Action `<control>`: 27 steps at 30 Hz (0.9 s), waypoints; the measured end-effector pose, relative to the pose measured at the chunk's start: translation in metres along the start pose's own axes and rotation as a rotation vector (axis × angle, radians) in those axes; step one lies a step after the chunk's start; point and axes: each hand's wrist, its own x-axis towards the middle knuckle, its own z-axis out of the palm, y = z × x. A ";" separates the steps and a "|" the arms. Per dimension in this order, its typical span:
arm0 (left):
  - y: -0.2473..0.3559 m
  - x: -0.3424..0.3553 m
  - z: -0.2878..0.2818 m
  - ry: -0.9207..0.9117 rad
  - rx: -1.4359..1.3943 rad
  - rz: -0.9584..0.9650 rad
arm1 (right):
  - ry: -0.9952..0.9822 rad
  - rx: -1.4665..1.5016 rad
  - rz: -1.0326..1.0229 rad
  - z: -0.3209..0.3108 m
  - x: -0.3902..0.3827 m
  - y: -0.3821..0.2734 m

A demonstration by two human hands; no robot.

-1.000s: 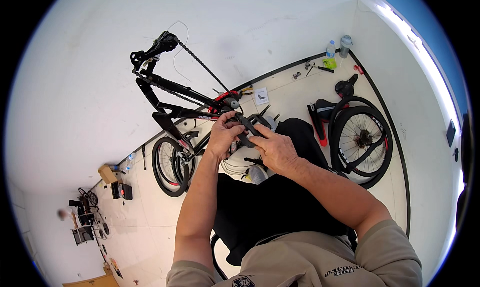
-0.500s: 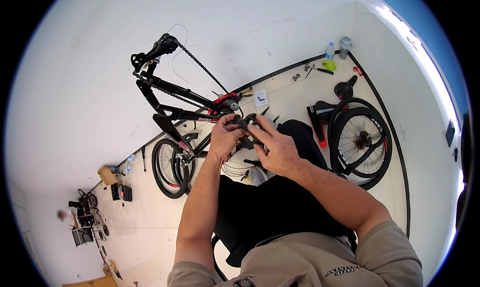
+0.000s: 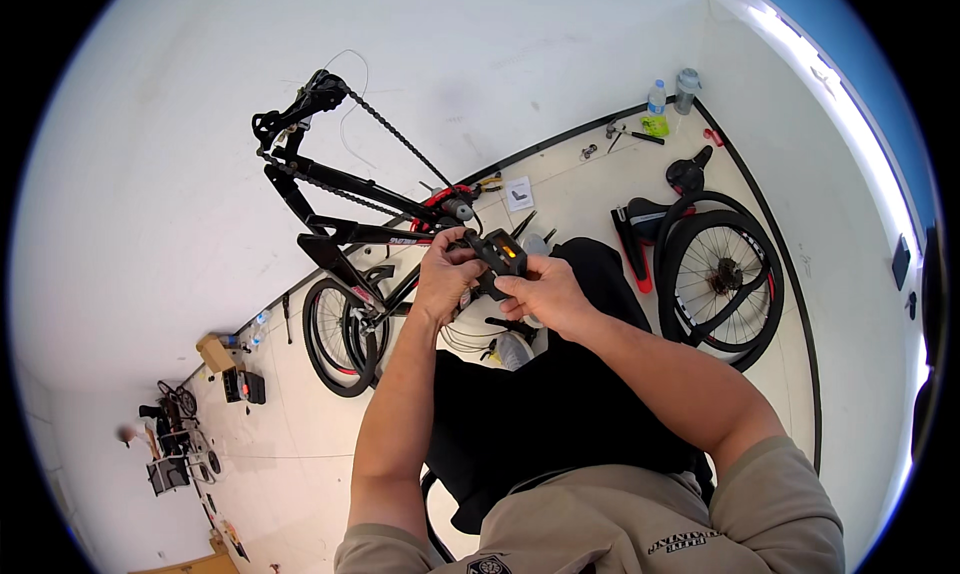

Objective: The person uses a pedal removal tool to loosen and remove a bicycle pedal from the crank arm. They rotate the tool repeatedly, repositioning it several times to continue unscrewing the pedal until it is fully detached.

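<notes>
Between my hands is a black bicycle pedal [image 3: 503,251] with an orange reflector showing. My left hand [image 3: 443,274] is closed on its left part, thumb and fingers bent around it. My right hand [image 3: 540,292] grips its lower right side. Just beyond stands a black and red bicycle frame [image 3: 335,229], propped up at an angle, with a chain [image 3: 390,129], derailleur and red chainring. Loose cables [image 3: 460,339] lie beneath my hands, near my black-clad legs.
At right are loose wheels [image 3: 725,274] and saddles [image 3: 688,174]. Bottles [image 3: 685,89], tools [image 3: 645,135] and paper [image 3: 519,192] lie along the wall; a front wheel [image 3: 320,359], cardboard box [image 3: 215,352] and black case [image 3: 245,384] are left. A person [image 3: 135,432] is beside equipment at far left.
The pedal has turned so its orange reflector now faces up. My right fingers have moved from lying over its top to gripping its right side.
</notes>
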 end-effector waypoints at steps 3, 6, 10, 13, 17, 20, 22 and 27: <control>-0.004 0.005 0.000 -0.055 -0.093 -0.003 | 0.011 -0.179 -0.181 -0.006 0.014 0.022; -0.004 0.005 -0.003 -0.075 -0.083 0.008 | 0.094 -0.489 -0.398 -0.007 0.013 0.025; -0.005 0.005 -0.007 -0.060 -0.084 0.011 | 0.155 -0.784 -0.563 -0.003 0.003 0.017; 0.002 0.004 -0.007 -0.031 -0.164 -0.067 | 0.153 -0.861 -0.596 -0.001 -0.001 0.015; 0.016 -0.001 -0.002 -0.041 -0.237 -0.112 | 0.117 -0.924 -0.606 -0.002 -0.001 0.016; 0.016 -0.002 0.000 -0.018 -0.152 -0.069 | 0.099 -0.896 -0.613 0.000 -0.002 0.021; 0.014 -0.002 0.001 -0.002 -0.070 -0.036 | 0.077 -0.874 -0.648 0.001 -0.002 0.025; 0.017 0.003 0.002 -0.025 0.048 -0.046 | 0.075 -0.921 -0.705 -0.003 -0.001 0.030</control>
